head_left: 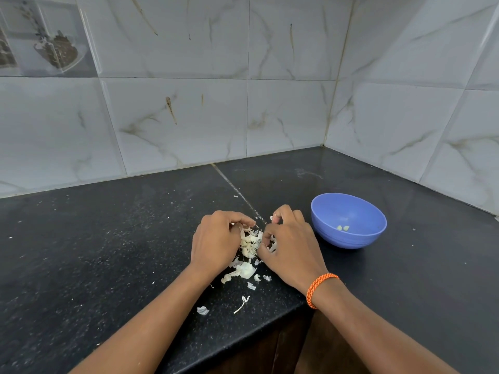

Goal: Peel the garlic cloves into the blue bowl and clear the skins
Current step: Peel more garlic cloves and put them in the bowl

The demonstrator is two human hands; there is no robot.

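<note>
Pale, papery-skinned garlic cluster (pixel 249 242) on black speckled stone tabletop (pixel 108 252), between both hands. Left hand (pixel 216 241) fingers curled round cluster; right hand (pixel 290 247) fingers curled, pinching its skins. Loose white skin flakes (pixel 243 273) just nearer, by tabletop edge. Round blue plastic bowl (pixel 348 220) near right hand, two peeled cloves (pixel 343 227) inside. Orange braided wristband (pixel 320 288) on right wrist.

Premises were a home kitchen: black stone bench (pixel 108 238) set in a corner of marble-patterned wall tiles (pixel 175 117).
</note>
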